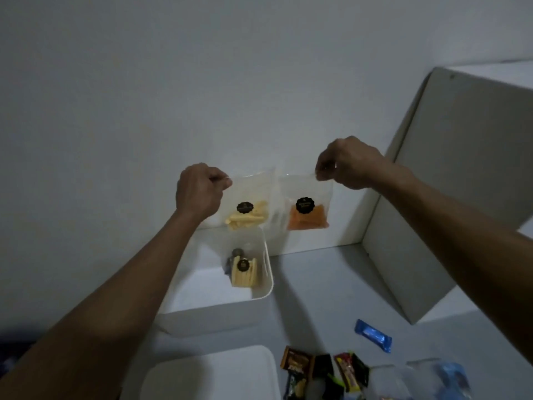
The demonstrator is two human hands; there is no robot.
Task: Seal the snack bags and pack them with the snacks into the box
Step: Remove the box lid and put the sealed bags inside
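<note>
Aloft, above the box [261, 287]: left hand [199, 192] pinches the yellow bag [248, 203] by its top corner, right hand [349, 166] pinches the orange bag [307, 209] likewise. Each grip clamped on film. Bags look light, limp, slick; contents probably brittle. Best held along the zip strip, not the belly.

You can't read the print on the black labels [305, 204] of the snack bags. The bottom edge cuts off the white lid [210, 373] and the wrapped snacks [323, 373], and the clear bags [427, 379] beside them are blurred.
</note>
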